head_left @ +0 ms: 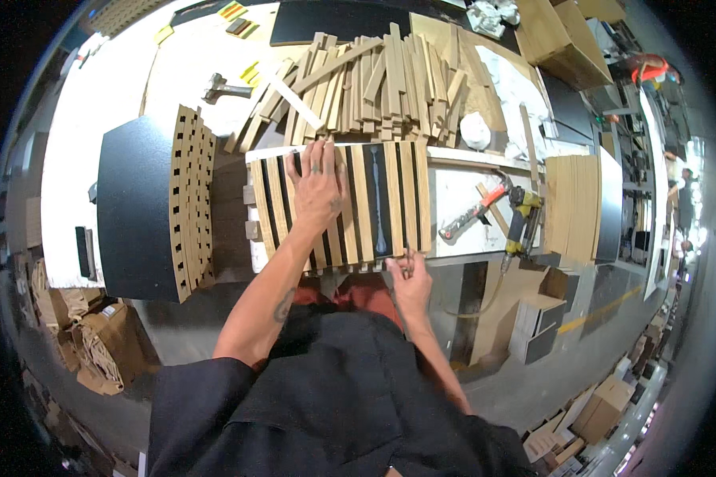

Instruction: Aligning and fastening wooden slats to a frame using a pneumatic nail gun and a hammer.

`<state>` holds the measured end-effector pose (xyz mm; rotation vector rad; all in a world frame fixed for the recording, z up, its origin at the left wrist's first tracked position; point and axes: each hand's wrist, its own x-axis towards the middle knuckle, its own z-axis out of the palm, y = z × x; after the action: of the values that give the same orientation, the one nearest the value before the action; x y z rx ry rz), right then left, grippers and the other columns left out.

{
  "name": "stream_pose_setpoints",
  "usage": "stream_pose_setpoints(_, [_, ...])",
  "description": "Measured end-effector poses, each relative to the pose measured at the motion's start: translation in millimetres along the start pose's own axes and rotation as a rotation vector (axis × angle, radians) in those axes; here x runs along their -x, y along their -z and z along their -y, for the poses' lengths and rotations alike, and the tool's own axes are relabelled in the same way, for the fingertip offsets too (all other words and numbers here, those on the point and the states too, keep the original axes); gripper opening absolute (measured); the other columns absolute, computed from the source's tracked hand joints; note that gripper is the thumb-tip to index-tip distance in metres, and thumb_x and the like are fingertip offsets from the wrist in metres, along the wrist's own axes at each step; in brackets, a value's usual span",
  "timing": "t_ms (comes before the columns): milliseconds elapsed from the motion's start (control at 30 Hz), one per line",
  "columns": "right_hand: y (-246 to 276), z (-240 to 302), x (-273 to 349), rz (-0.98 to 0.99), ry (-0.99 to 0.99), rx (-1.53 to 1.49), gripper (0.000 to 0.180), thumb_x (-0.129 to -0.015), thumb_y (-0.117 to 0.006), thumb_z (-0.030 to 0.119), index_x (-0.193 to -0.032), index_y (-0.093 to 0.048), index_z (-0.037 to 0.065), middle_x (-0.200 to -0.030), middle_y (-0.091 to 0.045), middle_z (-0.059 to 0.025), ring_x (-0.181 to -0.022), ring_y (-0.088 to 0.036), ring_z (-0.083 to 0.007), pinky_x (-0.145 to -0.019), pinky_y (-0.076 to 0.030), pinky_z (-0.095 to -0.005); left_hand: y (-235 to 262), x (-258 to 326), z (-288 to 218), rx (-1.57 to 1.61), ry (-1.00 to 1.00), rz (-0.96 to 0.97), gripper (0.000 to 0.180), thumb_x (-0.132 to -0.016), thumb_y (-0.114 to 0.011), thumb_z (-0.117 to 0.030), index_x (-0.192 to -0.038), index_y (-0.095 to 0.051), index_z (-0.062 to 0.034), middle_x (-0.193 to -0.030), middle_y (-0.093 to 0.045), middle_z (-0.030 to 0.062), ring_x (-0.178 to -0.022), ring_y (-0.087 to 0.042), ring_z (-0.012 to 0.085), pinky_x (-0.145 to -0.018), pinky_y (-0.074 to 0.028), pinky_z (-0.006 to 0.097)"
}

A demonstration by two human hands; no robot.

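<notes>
A black panel with light wooden slats (pixel 361 207) lies in front of me on the workbench. My left hand (pixel 318 189) rests on the slats left of its middle, fingers stretched toward the far edge. In a wider black gap right of the middle runs a shiny blue-grey streak (pixel 379 203), which looks like glue. My right hand (pixel 411 280) is at the panel's near edge, just right of that gap, with thumb and fingers pinched together. What lies between those fingertips, if anything, is too small to tell.
Beyond the panel lies a heap of loose wooden slats (pixel 390 83). Left stands a stack of black boards with notched edges (pixel 192 203); a hammer (pixel 224 87) lies farther back. At right are a red-handled tool (pixel 477 211), a yellow-black air tool (pixel 521 219) and stacked boards (pixel 573 208).
</notes>
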<state>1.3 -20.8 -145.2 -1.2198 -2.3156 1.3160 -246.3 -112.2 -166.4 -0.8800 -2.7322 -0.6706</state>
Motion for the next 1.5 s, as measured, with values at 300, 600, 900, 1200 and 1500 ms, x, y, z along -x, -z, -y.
stream_pose_setpoints(300, [-25.3, 0.6, 1.1, -0.041, -0.064, -0.011, 0.046, -0.091, -0.078, 0.02, -0.119, -0.05, -0.002, -0.093, -0.072, -0.0213, -0.083, -0.072, -0.0338, -0.075, -0.055, -0.043, -3.4, 2.5, 8.5, 0.05, -0.034, -0.063, 0.049, -0.099, -0.056, -0.023, -0.143, -0.046, -0.0021, -0.141, -0.051, 0.0146, -0.138, -0.042, 0.0296, -0.118, -0.022, 0.055])
stream_pose_setpoints(600, [-32.7, 14.3, -4.4, -0.152, -0.102, 0.157, 0.038, -0.086, -0.081, 0.016, -0.107, -0.056, -0.003, -0.086, -0.069, -0.0182, -0.078, -0.069, -0.0295, -0.073, -0.054, -0.0411, 2.1, 1.1, 9.5, 0.046, 0.01, 0.069, 0.054, -0.104, -0.047, -0.03, -0.149, -0.04, -0.0012, -0.148, -0.045, 0.0187, -0.143, -0.038, 0.0321, -0.122, -0.017, 0.055])
stream_pose_setpoints(900, [-33.7, 22.9, 9.9, -0.204, 0.0, 0.169, 0.027, -0.094, -0.07, 0.016, -0.117, -0.064, 0.003, -0.089, -0.068, -0.0193, -0.082, -0.068, -0.04, -0.073, -0.052, -0.0481, -7.8, 3.7, 1.5, 0.051, 0.015, 0.039, 0.057, -0.103, -0.049, -0.032, -0.148, -0.039, 0.002, -0.148, -0.046, 0.0212, -0.145, -0.037, 0.035, -0.123, -0.018, 0.054])
stream_pose_setpoints(1200, [-45.8, 10.8, 18.0, -0.241, 0.198, 0.311, 0.025, -0.096, -0.068, 0.017, -0.117, -0.07, 0.002, -0.1, -0.066, -0.017, -0.09, -0.066, -0.0392, -0.076, -0.054, -0.0452, -5.5, -5.1, 4.4, 0.022, -0.059, -0.062, 0.052, -0.099, -0.057, -0.026, -0.142, -0.045, 0.0004, -0.139, -0.05, 0.0187, -0.137, -0.042, 0.036, -0.12, -0.022, 0.055])
stream_pose_setpoints(1500, [-56.1, 8.3, 17.1, -0.286, 0.343, 0.293, 0.013, -0.096, -0.063, 0.009, -0.104, -0.067, 0.001, -0.092, -0.064, -0.0169, -0.08, -0.065, -0.0381, -0.064, -0.052, -0.0469, -4.7, -6.7, 1.8, -0.023, -0.006, 0.033, 0.051, -0.103, -0.045, -0.03, -0.143, -0.042, 0.0017, -0.144, -0.046, 0.0204, -0.141, -0.039, 0.0335, -0.123, -0.018, 0.055])
